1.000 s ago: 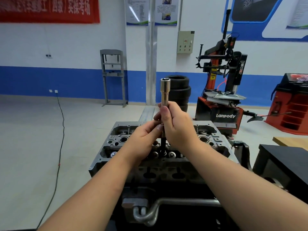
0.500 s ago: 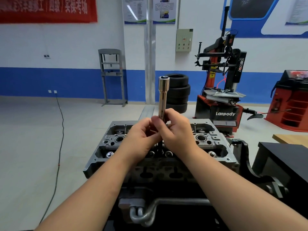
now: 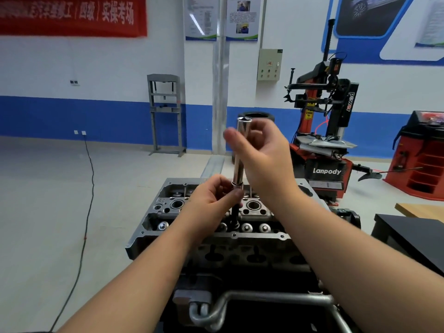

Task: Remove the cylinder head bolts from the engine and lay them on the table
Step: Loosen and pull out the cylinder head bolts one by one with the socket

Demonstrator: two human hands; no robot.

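Hands busy, we pinch a half-raised bolt [image 3: 234, 213] with our left hand [image 3: 211, 200] while our right hand [image 3: 262, 159] loosely grips the socket [image 3: 240, 150]; table [image 3: 413, 234] bare.

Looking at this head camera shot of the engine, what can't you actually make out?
- Head view: bolt under the long socket, hidden by left hand.
- Right hand: motion-blurred, so its grip on the socket is unclear.
- Cylinder head: middle covered by both forearms.
- Black table: cut off at the right edge.
- Wall posters: text too small.
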